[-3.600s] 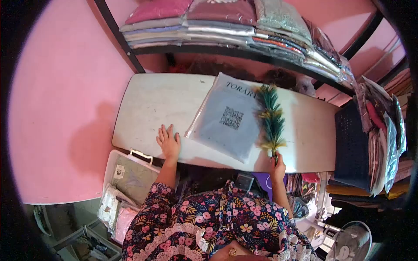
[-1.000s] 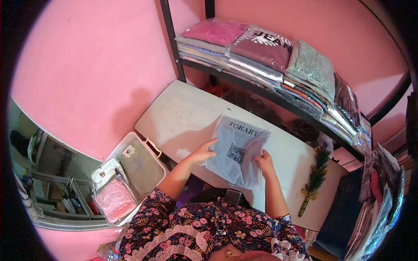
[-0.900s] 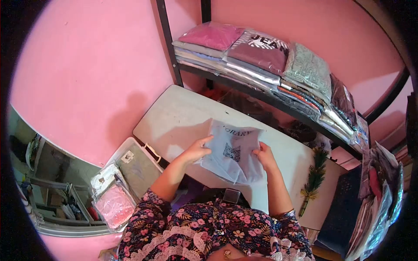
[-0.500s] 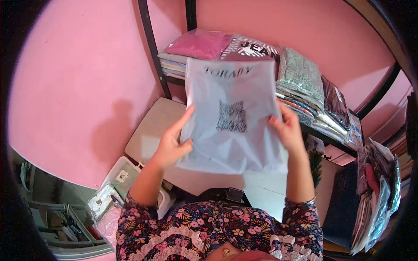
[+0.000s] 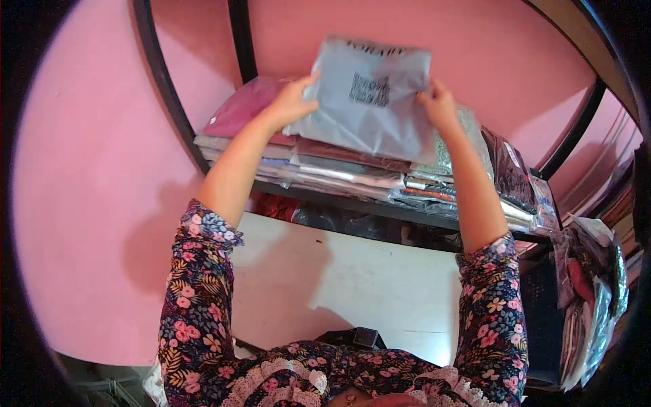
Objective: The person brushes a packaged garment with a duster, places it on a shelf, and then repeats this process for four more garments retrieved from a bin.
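A whitish frosted plastic bag (image 5: 346, 123), printed with dark lettering along its top and a square black code in the middle, is held up in front of the shelf. My left hand (image 5: 293, 105) grips its left edge, thumb on the front face. On the opposite edge, my right hand (image 5: 441, 107) pinches the bag the same way. Behind and below it lie stacked clothes in clear plastic: a pink packet (image 5: 241, 112) to the left and a grey-green patterned packet (image 5: 472, 129) to the right. The bag hides the middle of the stack.
The dark metal shelf (image 5: 325, 205) carries the stacks, with its upright (image 5: 163, 78) at the left. Below is a white surface (image 5: 380, 285). More plastic-wrapped packets (image 5: 597, 305) stand at the right, and a pink wall (image 5: 81, 176) rises on the left.
Both hands have moved up and forward, carrying the bag over the packets on the shelf. The view has shifted, so the white surface shows more and the bins at lower left show less.
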`<act>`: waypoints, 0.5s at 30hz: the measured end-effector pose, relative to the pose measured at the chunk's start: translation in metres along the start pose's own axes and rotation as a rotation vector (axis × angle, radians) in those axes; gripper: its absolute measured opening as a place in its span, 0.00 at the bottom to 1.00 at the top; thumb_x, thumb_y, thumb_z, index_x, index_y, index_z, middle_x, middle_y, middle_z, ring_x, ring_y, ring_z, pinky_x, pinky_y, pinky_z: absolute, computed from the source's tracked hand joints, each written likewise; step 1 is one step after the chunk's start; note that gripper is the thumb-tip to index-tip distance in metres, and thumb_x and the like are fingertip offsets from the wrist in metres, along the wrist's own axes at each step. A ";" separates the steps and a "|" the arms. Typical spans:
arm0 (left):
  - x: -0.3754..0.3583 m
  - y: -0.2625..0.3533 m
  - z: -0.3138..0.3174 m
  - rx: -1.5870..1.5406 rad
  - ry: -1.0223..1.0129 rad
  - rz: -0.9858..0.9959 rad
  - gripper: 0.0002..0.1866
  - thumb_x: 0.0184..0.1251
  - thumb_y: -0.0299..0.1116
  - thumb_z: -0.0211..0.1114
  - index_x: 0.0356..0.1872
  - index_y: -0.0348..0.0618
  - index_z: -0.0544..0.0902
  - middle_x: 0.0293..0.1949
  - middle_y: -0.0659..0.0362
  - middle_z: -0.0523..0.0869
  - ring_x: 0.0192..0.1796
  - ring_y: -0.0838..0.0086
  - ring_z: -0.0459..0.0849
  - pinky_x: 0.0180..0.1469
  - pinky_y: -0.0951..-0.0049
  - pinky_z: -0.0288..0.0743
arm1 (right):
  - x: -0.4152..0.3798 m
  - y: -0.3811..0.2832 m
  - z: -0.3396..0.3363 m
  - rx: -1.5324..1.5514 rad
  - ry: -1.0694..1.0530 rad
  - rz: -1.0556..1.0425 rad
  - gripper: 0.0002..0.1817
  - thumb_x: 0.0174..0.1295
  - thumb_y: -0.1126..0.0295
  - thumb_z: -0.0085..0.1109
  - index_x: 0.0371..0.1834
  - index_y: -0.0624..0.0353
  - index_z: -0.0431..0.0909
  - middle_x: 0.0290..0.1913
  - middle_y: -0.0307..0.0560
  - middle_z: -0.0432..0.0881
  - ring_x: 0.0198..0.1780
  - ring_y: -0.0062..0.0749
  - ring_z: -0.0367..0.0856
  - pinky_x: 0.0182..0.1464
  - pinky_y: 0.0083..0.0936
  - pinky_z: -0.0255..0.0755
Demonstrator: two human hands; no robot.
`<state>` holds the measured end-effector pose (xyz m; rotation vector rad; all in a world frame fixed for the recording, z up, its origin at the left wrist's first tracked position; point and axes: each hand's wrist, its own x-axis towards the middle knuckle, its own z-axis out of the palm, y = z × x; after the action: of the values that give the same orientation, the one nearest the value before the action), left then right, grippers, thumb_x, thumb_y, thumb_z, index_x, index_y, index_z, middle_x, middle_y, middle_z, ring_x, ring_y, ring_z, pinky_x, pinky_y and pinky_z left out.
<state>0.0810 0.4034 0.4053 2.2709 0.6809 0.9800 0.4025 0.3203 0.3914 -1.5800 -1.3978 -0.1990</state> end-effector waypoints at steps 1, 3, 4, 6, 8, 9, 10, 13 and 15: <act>0.009 -0.038 0.013 0.201 -0.041 0.002 0.34 0.52 0.26 0.61 0.65 0.38 0.65 0.62 0.46 0.72 0.63 0.64 0.70 0.64 0.72 0.61 | -0.006 0.013 0.011 -0.001 0.005 0.006 0.27 0.51 0.69 0.58 0.57 0.62 0.71 0.44 0.61 0.81 0.45 0.47 0.81 0.48 0.36 0.73; 0.009 -0.099 0.036 0.414 -0.124 -0.019 0.29 0.58 0.35 0.62 0.61 0.38 0.69 0.56 0.40 0.74 0.59 0.52 0.73 0.61 0.64 0.66 | -0.027 0.022 0.031 -0.407 -0.249 0.106 0.31 0.52 0.66 0.58 0.63 0.57 0.66 0.44 0.63 0.80 0.47 0.56 0.78 0.50 0.44 0.72; 0.002 -0.090 0.040 0.424 -0.089 -0.025 0.26 0.59 0.34 0.62 0.60 0.38 0.71 0.56 0.42 0.75 0.59 0.53 0.74 0.61 0.65 0.66 | -0.031 0.017 0.032 -0.411 -0.250 0.113 0.31 0.52 0.66 0.58 0.63 0.57 0.66 0.44 0.63 0.80 0.47 0.56 0.78 0.50 0.44 0.72; 0.002 -0.080 0.038 0.422 -0.067 -0.037 0.24 0.61 0.33 0.62 0.59 0.38 0.73 0.56 0.43 0.76 0.59 0.55 0.75 0.61 0.66 0.66 | -0.033 0.010 0.028 -0.373 -0.300 0.141 0.33 0.54 0.64 0.57 0.66 0.53 0.61 0.43 0.62 0.81 0.47 0.55 0.79 0.49 0.44 0.72; -0.005 -0.079 0.037 0.425 0.021 -0.060 0.23 0.60 0.34 0.63 0.56 0.39 0.75 0.55 0.45 0.77 0.57 0.54 0.76 0.60 0.65 0.67 | -0.035 0.009 0.024 -0.354 -0.300 0.106 0.33 0.54 0.63 0.58 0.66 0.51 0.62 0.43 0.62 0.81 0.46 0.55 0.79 0.49 0.44 0.72; -0.007 -0.075 0.035 0.419 0.009 -0.074 0.23 0.60 0.34 0.63 0.56 0.39 0.75 0.55 0.45 0.77 0.57 0.54 0.76 0.60 0.65 0.67 | -0.037 0.009 0.025 -0.328 -0.287 0.065 0.32 0.55 0.62 0.58 0.66 0.49 0.62 0.43 0.61 0.81 0.46 0.55 0.79 0.49 0.44 0.72; -0.007 -0.070 0.033 0.443 0.022 -0.065 0.22 0.59 0.34 0.64 0.55 0.39 0.76 0.54 0.45 0.77 0.57 0.53 0.76 0.60 0.65 0.68 | -0.038 0.013 0.027 -0.329 -0.300 0.075 0.32 0.55 0.62 0.58 0.66 0.49 0.62 0.43 0.61 0.81 0.46 0.55 0.79 0.49 0.44 0.72; -0.004 -0.067 0.031 0.489 0.043 -0.043 0.21 0.58 0.33 0.64 0.53 0.38 0.77 0.54 0.46 0.77 0.56 0.53 0.76 0.59 0.64 0.68 | -0.039 0.004 0.025 -0.349 -0.281 -0.002 0.31 0.53 0.63 0.61 0.63 0.50 0.65 0.42 0.63 0.80 0.44 0.57 0.79 0.47 0.44 0.72; -0.003 -0.069 0.031 0.530 0.088 -0.015 0.20 0.57 0.33 0.64 0.52 0.39 0.78 0.52 0.49 0.79 0.53 0.55 0.78 0.56 0.63 0.70 | -0.047 -0.009 0.019 -0.540 -0.201 0.003 0.29 0.53 0.65 0.62 0.60 0.50 0.68 0.47 0.59 0.79 0.47 0.56 0.77 0.48 0.44 0.72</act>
<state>0.0872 0.4412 0.3398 2.6752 1.0997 0.9822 0.3716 0.3018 0.3552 -2.0884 -1.5806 -0.4565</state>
